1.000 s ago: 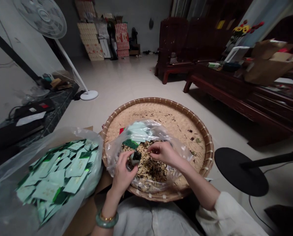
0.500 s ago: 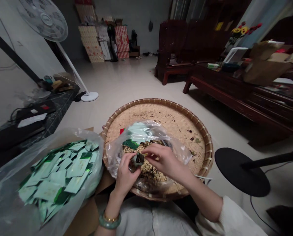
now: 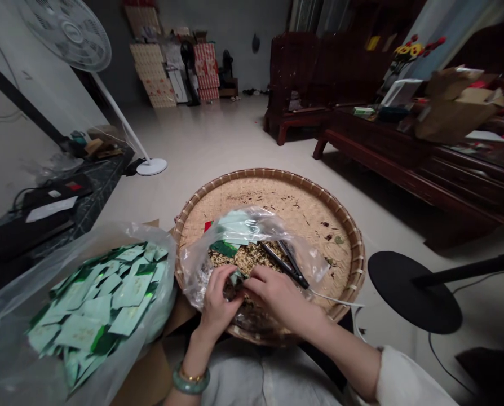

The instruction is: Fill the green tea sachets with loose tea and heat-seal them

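My left hand is closed around a small light-green packet with dark stuff at its opening. My right hand is at the packet's right side, fingers bent and pressed together; what they pinch is hidden. Under both hands a clear plastic bag lies spread open, holding a pale and dark dried mix. At its far side rests a stack of flat light-green packets. A black hair straightener with a white cord lies across the bag, right of centre.
The bag sits in a round woven bamboo tray strewn with dark bits. At left, a large plastic bag holds many green packets. A black round stand base is to the right, a white fan beyond.
My right hand has moved down and closer to the packet, uncovering the hair straightener. The packet has tilted in my left hand. The view has shifted slightly.
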A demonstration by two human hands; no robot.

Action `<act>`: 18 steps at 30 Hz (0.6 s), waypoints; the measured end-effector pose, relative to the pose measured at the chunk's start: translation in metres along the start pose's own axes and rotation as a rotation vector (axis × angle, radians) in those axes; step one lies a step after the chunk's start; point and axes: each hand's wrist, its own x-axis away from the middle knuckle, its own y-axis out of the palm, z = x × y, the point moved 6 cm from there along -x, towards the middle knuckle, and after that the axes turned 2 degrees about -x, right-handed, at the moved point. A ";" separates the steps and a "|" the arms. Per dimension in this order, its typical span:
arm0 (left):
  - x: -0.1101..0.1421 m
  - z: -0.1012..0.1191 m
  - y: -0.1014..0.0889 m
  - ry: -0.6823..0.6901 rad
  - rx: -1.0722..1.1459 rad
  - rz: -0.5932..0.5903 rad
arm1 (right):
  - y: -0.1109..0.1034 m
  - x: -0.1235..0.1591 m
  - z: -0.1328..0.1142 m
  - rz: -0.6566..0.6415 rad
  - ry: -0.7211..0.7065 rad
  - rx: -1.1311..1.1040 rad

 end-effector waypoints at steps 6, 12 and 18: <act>0.001 0.002 -0.001 0.012 0.000 0.004 | -0.003 0.011 -0.006 0.018 -0.084 -0.068; -0.001 0.002 -0.012 0.023 -0.043 0.024 | -0.013 0.015 0.022 0.104 0.026 -0.259; -0.003 -0.006 -0.030 -0.035 -0.109 0.069 | 0.033 -0.016 0.068 -0.178 0.207 -0.139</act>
